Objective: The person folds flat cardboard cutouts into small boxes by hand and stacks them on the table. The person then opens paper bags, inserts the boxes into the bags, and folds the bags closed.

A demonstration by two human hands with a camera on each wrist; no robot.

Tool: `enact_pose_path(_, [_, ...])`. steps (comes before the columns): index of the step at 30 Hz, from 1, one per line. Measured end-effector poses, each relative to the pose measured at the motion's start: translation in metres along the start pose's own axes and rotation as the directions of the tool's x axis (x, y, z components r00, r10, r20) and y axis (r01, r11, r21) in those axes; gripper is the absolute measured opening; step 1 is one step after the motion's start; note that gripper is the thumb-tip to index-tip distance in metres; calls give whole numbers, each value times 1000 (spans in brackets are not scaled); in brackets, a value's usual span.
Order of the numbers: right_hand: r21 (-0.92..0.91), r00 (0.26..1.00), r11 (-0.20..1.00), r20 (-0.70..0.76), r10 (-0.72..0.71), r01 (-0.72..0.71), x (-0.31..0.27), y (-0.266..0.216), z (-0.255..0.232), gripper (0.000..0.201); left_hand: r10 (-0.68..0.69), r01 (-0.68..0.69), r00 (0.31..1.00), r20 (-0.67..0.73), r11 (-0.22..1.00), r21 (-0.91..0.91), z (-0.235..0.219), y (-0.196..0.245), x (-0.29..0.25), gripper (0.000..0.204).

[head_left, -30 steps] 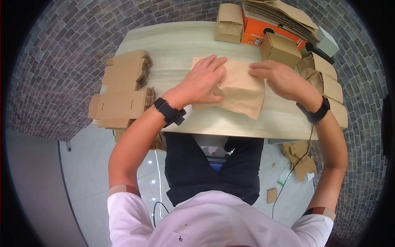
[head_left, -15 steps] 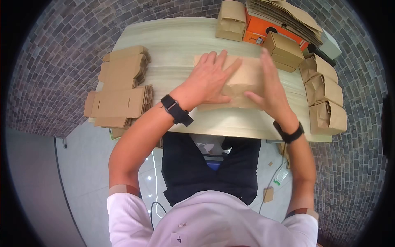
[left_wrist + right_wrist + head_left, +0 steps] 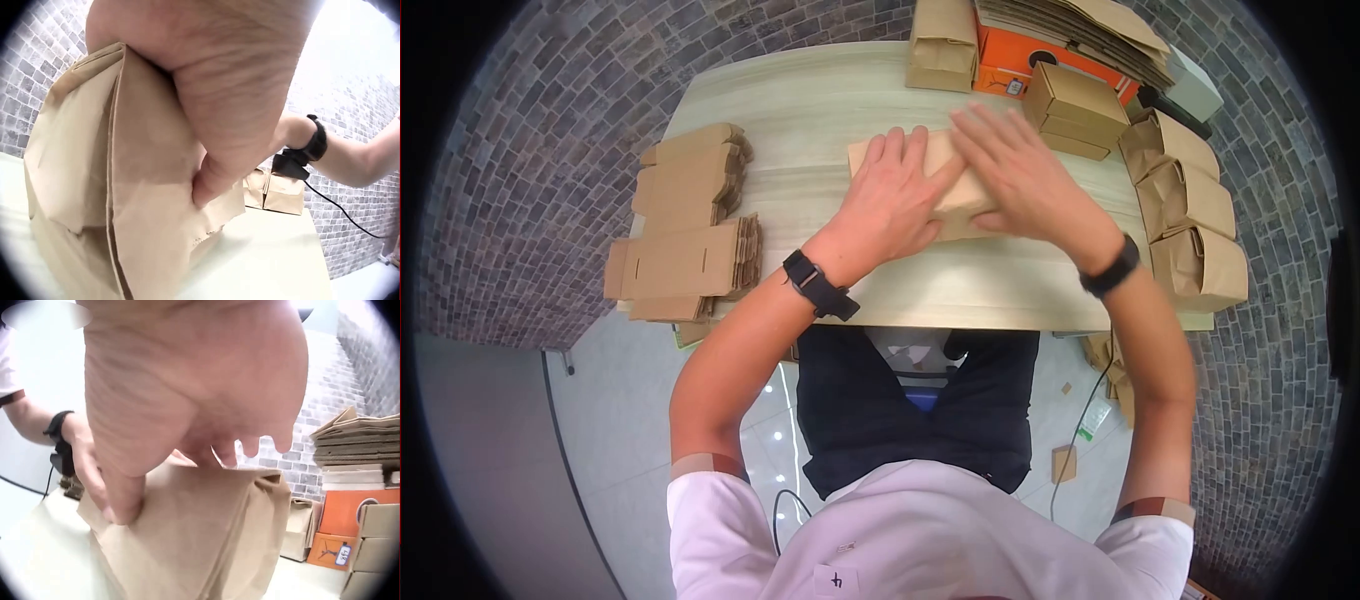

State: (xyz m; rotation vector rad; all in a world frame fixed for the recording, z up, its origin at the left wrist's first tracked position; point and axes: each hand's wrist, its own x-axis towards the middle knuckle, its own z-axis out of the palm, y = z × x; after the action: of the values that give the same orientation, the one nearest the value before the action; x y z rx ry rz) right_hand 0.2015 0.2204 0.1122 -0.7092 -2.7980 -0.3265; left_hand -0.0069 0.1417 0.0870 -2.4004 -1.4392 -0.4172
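Observation:
A brown paper bag [image 3: 962, 208] lies on the table between the two hands, its top part folded over. The left hand [image 3: 887, 200] rests on its left part, fingers spread. Over its right part is the right hand [image 3: 1028, 180], fingers straight and blurred, the thumb near the front edge. In the left wrist view, the left thumb presses on the bag's folded paper [image 3: 150, 175]. The right wrist view shows the right thumb against the bag [image 3: 181, 531], with the left hand [image 3: 87, 462] beyond it.
Flat cardboard pieces [image 3: 685, 260] are stacked at the table's left. Several folded paper bags [image 3: 1195, 265] line the right edge. At the back right are another paper bag [image 3: 942, 45], a cardboard box [image 3: 1075, 105] and an orange box [image 3: 1000, 50] under more flat cardboard.
The bag's loose right part is folded over toward the left. The right hand has moved left over it, close to the left hand, which stays on the bag.

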Motion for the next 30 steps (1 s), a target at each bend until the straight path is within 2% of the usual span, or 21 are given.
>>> enact_pose_path(1, [58, 996, 995, 36, -81, 79, 6, 3, 7, 104, -21, 21, 999, 24, 1000, -7, -1, -1, -1, 90])
enact_pose_path(3, [79, 995, 992, 29, -96, 93, 8, 5, 14, 105, -56, 56, 997, 50, 998, -11, -3, -4, -5, 90])
enact_pose_path(9, [86, 987, 986, 59, -150, 145, 8, 13, 10, 105, -23, 26, 998, 63, 999, -39, -11, -18, -13, 94])
enact_pose_path(10, [98, 984, 983, 67, -163, 156, 8, 13, 10, 104, -53, 58, 993, 107, 997, -47, -14, -19, -13, 95])
enact_pose_path(14, [133, 987, 980, 48, -154, 146, 3, 23, 17, 104, -111, 120, 974, 196, 992, -37, -18, -23, -12, 101])
enact_pose_path(18, [139, 992, 984, 35, -119, 113, 0, 24, 19, 106, -165, 175, 972, 165, 983, -52, -11, -28, -15, 108])
enact_pose_path(20, [143, 994, 984, 26, -107, 102, 0, 22, 20, 107, -232, 253, 960, 159, 959, -125, -10, -34, -15, 112])
enact_pose_path(23, [169, 997, 983, -6, -77, 77, 0, 21, 22, 108, -233, 259, 949, 211, 960, -106, -12, -36, -11, 113])
enact_pose_path(25, [267, 1000, 964, -5, 4, -3, -1, 21, 24, 114, -229, 261, 946, 229, 958, -121, -14, -35, -12, 112])
enact_pose_path(30, [191, 998, 980, -2, -62, 62, -2, 25, 20, 111, -180, 204, 962, 203, 973, -105, -13, -32, -18, 109])
